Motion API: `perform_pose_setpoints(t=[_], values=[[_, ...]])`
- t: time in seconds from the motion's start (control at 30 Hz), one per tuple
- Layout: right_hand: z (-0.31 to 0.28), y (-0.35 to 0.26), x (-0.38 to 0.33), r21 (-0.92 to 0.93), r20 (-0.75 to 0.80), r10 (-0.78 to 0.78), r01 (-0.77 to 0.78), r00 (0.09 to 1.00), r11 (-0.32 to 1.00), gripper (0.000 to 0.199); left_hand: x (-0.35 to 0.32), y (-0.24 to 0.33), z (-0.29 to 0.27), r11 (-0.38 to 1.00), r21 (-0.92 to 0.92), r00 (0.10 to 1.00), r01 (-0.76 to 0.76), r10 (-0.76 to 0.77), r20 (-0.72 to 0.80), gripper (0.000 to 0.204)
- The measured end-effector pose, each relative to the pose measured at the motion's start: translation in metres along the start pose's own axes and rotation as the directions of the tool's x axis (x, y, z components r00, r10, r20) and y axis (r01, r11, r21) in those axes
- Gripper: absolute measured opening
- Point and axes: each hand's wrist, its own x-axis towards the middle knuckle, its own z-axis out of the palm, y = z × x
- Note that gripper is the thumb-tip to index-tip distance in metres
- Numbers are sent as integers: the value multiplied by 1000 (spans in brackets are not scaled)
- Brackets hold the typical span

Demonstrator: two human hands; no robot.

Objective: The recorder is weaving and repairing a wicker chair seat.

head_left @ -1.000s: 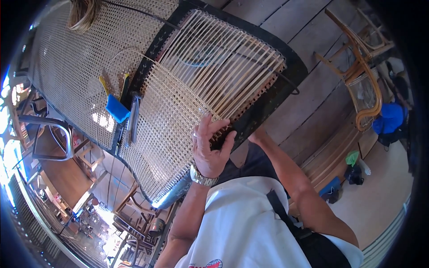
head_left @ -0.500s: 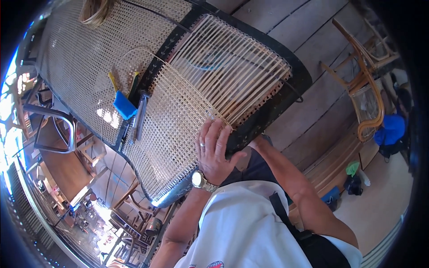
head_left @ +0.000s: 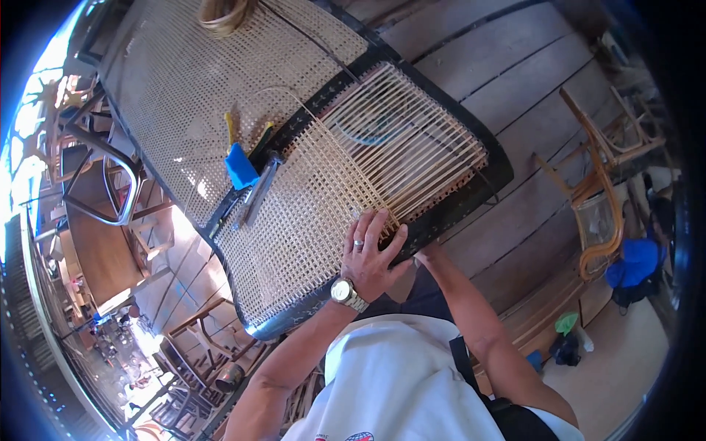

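A dark-framed furniture panel with woven cane [head_left: 287, 228] lies before me. Toward its right end, rows of parallel cane strands [head_left: 423, 151] cross an opening, not woven across. My left hand [head_left: 375, 253], with a ring and a wristwatch, rests spread on the weave where it meets the near black rim [head_left: 434, 231]. My right hand [head_left: 429, 254] reaches under that rim; its fingers are hidden. A loose cane strand [head_left: 278, 89] arcs up from the weave's far edge. Left of it lie a blue tool [head_left: 241, 167] with yellow-tipped parts and a long grey metal tool [head_left: 261, 192].
A coil of cane [head_left: 222, 20] sits at the panel's far side. A bent-wood chair frame [head_left: 603, 213] stands at the right, near a blue cloth item [head_left: 636, 263]. Tubular chair frames [head_left: 121, 198] and a brown tabletop [head_left: 103, 246] are at the left. Wooden floorboards [head_left: 507, 95] lie beyond.
The view has shifted, so the panel's far part and the tools appear farther right. My left hand's fingers have spread wider on the weave. My right hand stays under the rim.
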Motion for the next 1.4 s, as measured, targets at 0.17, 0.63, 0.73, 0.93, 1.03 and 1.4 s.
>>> perform_pose_setpoints(t=[0.17,0.63,0.73,0.93,1.03,1.4], values=[[-22,-63,-15,-857,205,298,24,932,515,28,-12,3,-1,1000,-4,999,11,-12,-49,76],[-262,-173,-413,-371,-427,507,-657,749,657,18,-38,128,150,916,-149,625,-373,366,689,22],[-278,-183,-424,-421,-524,449,-678,724,603,17,-48,124,164,913,-125,647,-389,367,668,17],[-317,-199,-437,118,-625,496,-556,603,823,7,-44,133,142,907,-161,737,-390,412,535,12],[-311,-203,-393,357,-645,426,-243,634,902,6,-51,135,132,932,-173,803,-320,363,472,9],[-233,-271,-178,230,-661,57,129,748,965,22,-59,103,126,932,-201,855,-301,357,375,41]])
